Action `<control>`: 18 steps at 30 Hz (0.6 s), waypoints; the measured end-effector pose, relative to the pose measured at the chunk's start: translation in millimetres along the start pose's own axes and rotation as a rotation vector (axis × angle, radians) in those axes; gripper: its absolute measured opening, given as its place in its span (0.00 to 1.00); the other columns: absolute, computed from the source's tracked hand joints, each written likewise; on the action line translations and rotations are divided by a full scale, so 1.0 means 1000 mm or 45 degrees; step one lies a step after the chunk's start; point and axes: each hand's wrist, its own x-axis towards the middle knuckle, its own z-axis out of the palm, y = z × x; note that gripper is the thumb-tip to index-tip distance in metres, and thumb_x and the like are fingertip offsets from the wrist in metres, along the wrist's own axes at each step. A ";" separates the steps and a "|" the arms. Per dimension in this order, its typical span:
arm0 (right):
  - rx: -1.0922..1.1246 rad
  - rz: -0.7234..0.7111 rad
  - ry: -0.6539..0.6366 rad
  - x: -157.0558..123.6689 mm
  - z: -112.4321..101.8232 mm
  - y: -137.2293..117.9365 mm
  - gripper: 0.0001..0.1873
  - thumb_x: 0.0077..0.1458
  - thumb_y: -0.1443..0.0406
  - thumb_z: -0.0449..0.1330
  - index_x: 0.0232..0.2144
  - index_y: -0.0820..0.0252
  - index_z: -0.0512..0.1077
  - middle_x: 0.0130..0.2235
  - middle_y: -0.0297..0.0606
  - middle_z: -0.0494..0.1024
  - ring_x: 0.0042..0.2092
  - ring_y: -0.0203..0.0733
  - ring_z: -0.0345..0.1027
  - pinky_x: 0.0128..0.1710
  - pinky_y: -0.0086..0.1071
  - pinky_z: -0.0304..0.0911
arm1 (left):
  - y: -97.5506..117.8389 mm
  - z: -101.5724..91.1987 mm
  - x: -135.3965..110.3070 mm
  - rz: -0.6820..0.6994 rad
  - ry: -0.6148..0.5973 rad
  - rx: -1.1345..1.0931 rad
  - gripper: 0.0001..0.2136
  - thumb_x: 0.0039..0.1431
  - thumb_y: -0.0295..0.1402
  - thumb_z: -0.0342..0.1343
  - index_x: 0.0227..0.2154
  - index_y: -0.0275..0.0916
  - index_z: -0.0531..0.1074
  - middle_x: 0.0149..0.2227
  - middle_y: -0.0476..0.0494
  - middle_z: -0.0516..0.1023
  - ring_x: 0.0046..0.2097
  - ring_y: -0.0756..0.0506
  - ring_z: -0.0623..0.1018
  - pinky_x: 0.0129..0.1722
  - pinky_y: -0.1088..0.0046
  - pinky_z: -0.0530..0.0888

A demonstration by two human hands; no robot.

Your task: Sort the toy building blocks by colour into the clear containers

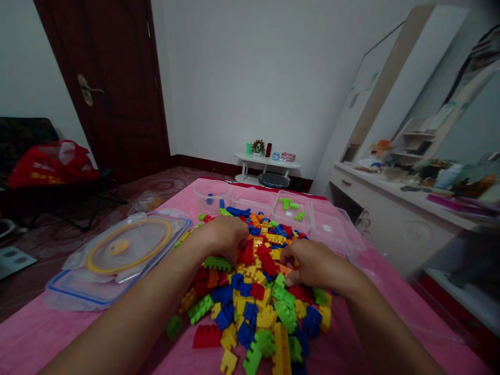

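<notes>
A heap of plastic building bricks point(255, 302) in red, yellow, blue, green and orange spreads across the pink cloth. Over the left part of the heap, my left hand point(230, 234) reaches down with bent, closed fingers. Its fingertips are hidden among the bricks beside a red one, so what they hold cannot be made out. My right hand point(308, 260) is at the right side of the heap, its fingers curled. An orange brick point(284, 269) sits between its thumb and forefinger. A long red brick point(267, 260) lies between the two hands.
Behind the heap stand clear plastic boxes; one box point(292, 208) contains several green bricks, and a round-ended box point(213, 197) has blue pieces. Clear lids point(128, 245) with yellow and blue rims are stacked at left. A white dresser point(398, 203) flanks the right side.
</notes>
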 end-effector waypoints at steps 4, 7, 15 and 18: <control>0.044 0.012 -0.016 -0.005 -0.005 0.015 0.19 0.31 0.60 0.68 0.32 0.55 0.75 0.32 0.33 0.76 0.33 0.39 0.66 0.26 0.27 0.50 | -0.012 -0.007 -0.011 -0.074 0.098 -0.049 0.09 0.37 0.32 0.59 0.27 0.41 0.78 0.26 0.45 0.78 0.27 0.48 0.72 0.23 0.76 0.61; 0.120 0.013 0.110 -0.009 -0.013 0.027 0.12 0.36 0.60 0.65 0.26 0.59 0.73 0.27 0.32 0.72 0.28 0.36 0.62 0.25 0.28 0.49 | -0.026 -0.020 -0.022 -0.169 0.260 -0.158 0.09 0.40 0.30 0.56 0.27 0.38 0.78 0.25 0.45 0.77 0.26 0.49 0.71 0.23 0.77 0.60; 1.024 -0.127 0.698 -0.001 -0.016 -0.004 0.17 0.46 0.56 0.61 0.36 0.61 0.69 0.28 0.32 0.72 0.25 0.32 0.61 0.21 0.25 0.54 | 0.001 -0.009 0.010 0.010 0.808 -0.974 0.12 0.47 0.29 0.50 0.32 0.34 0.76 0.27 0.47 0.76 0.27 0.52 0.72 0.25 0.79 0.64; 1.168 -0.123 0.867 0.005 -0.010 -0.011 0.17 0.44 0.58 0.62 0.36 0.62 0.70 0.33 0.37 0.75 0.30 0.36 0.68 0.27 0.27 0.61 | 0.016 0.003 0.024 0.002 0.825 -1.226 0.11 0.47 0.28 0.50 0.32 0.33 0.76 0.24 0.48 0.74 0.25 0.53 0.71 0.23 0.80 0.64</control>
